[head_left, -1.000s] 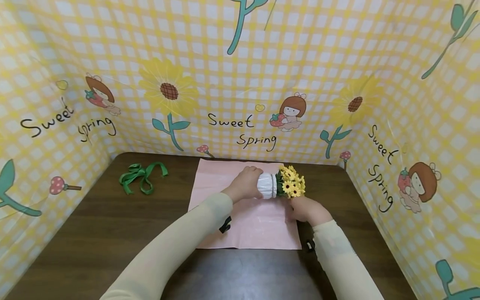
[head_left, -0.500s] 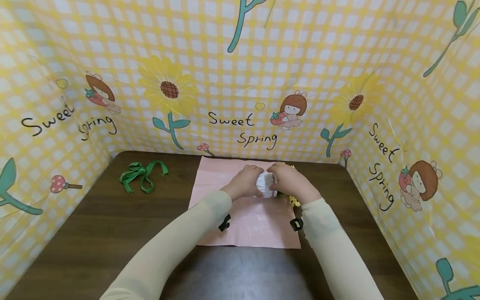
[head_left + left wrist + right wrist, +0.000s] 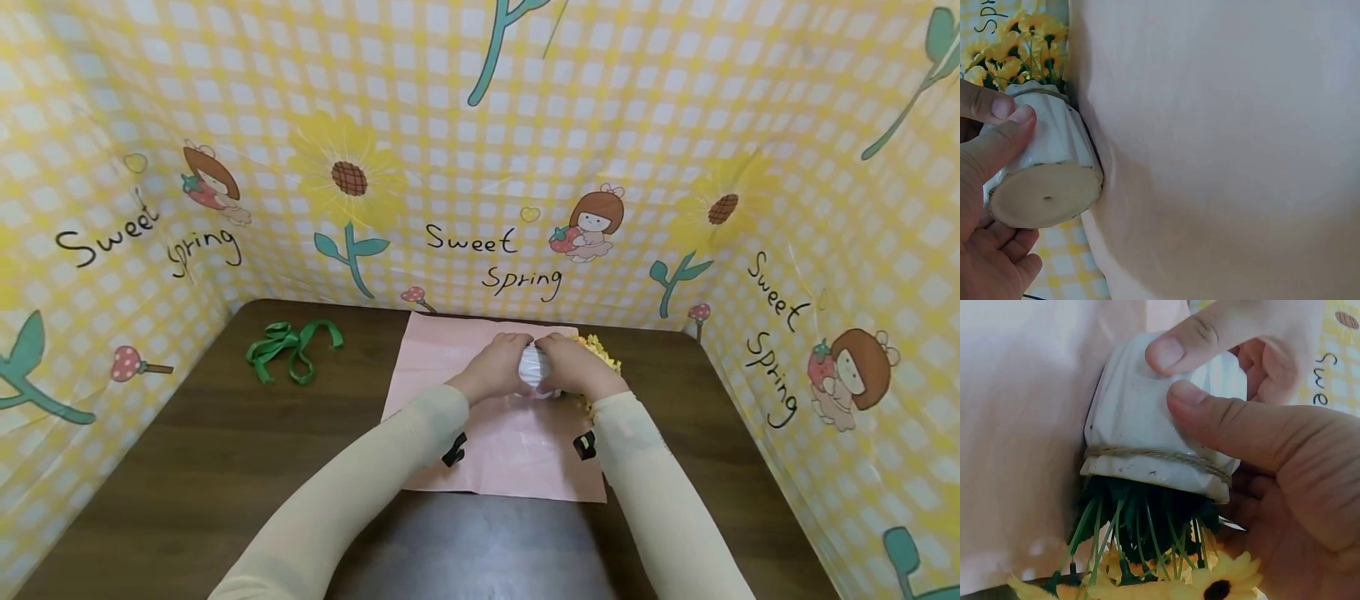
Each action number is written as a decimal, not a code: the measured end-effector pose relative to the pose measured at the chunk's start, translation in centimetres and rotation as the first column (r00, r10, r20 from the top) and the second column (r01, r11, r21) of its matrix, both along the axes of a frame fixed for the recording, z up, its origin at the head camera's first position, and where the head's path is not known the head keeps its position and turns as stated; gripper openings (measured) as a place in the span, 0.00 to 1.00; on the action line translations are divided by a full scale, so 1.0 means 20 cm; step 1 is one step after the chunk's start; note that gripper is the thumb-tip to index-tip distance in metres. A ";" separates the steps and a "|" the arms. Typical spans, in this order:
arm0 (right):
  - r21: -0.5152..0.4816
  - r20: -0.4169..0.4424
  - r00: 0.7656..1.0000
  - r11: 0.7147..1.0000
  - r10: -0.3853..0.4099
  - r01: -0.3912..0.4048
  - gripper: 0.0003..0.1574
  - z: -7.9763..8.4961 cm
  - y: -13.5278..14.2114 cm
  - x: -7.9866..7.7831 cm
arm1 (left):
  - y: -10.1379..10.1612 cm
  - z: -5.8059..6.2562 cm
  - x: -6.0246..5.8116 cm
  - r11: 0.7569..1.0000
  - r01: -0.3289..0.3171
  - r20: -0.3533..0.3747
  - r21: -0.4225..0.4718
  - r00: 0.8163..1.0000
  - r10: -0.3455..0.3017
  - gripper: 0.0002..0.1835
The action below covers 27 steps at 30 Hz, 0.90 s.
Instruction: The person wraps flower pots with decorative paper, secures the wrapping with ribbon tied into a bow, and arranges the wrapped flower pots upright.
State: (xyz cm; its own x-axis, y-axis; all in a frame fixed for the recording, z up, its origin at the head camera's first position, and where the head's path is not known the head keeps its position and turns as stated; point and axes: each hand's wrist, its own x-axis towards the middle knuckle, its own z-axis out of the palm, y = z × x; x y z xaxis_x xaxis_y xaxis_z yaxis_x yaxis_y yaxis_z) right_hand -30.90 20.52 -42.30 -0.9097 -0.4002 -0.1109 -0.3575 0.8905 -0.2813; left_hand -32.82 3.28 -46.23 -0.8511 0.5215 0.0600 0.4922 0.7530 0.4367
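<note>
A white fluted flowerpot (image 3: 533, 367) of yellow flowers (image 3: 603, 352) lies on its side over a pink sheet (image 3: 510, 450), blooms toward the right. My left hand (image 3: 491, 367) grips the pot near its base, and my right hand (image 3: 581, 367) grips it nearer the rim. Both thumbs rest on its upper side, tips close together, in the right wrist view. A twine cord (image 3: 1160, 455) circles the pot below its rim. The left wrist view shows the pale round base (image 3: 1047, 197) with a small hole. In the head view, my right hand hides part of the flowers.
A loosely looped green ribbon (image 3: 292, 348) lies at the back left of the dark wooden table (image 3: 225, 467). Yellow checked cloth (image 3: 450, 167) walls the table at the back and both sides. Black wrist straps (image 3: 585, 445) show by both sleeves.
My right hand has moved from beside the flowers onto the pot, now gripping it along with my left. The pot still lies on the sheet, and the head view has shifted slightly.
</note>
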 end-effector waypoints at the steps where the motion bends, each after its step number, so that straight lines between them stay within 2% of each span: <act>1: -0.001 0.004 1.000 1.000 -0.002 0.002 0.50 0.00 0.00 0.00 | 0.00 0.00 0.00 1.000 -0.003 0.015 0.019 1.000 0.003 0.57; 4: -0.008 0.015 1.000 1.000 0.003 -0.003 0.51 0.00 0.02 0.00 | -0.02 0.01 0.01 0.995 -0.021 0.080 0.102 0.997 0.013 0.60; 7: -0.005 0.011 1.000 1.000 0.020 -0.020 0.51 -0.02 0.02 -0.01 | -0.11 0.00 0.02 0.989 -0.055 0.121 0.137 0.992 0.039 0.55; 9: 0.006 0.003 1.000 1.000 0.027 -0.027 0.51 -0.02 0.02 -0.02 | -0.18 -0.01 0.04 0.993 -0.100 0.119 0.069 0.989 0.091 0.47; 11: 0.023 0.007 1.000 1.000 0.019 -0.019 0.51 -0.01 0.01 -0.01 | -0.25 -0.03 0.07 0.989 -0.138 0.112 -0.055 0.983 0.144 0.40; 13: 0.049 0.004 1.000 0.999 0.006 -0.006 0.51 0.00 0.01 0.00 | -0.31 -0.06 0.09 0.972 -0.148 0.106 -0.185 0.980 0.169 0.34; 15: 0.083 -0.010 1.000 0.996 -0.009 0.010 0.49 0.01 0.01 0.02 | -0.35 -0.08 0.11 0.958 -0.136 0.116 -0.252 0.979 0.169 0.32; 17: 0.120 -0.038 0.999 0.993 -0.015 0.020 0.46 0.02 0.00 0.03 | -0.39 -0.10 0.13 0.955 -0.120 0.120 -0.271 0.980 0.158 0.33; 20: 0.173 -0.081 0.997 0.985 -0.007 0.021 0.43 0.02 -0.03 0.03 | -0.42 -0.12 0.14 0.962 -0.113 0.117 -0.248 0.982 0.145 0.34; 24: 0.246 -0.126 0.992 0.969 0.024 0.008 0.40 0.04 -0.08 0.04 | -0.44 -0.12 0.16 0.963 -0.126 0.104 -0.237 0.983 0.154 0.33; 27: 0.263 -0.149 0.988 0.965 0.032 0.008 0.39 0.04 -0.11 0.04 | -0.46 -0.12 0.16 0.963 -0.131 0.093 -0.237 0.983 0.157 0.34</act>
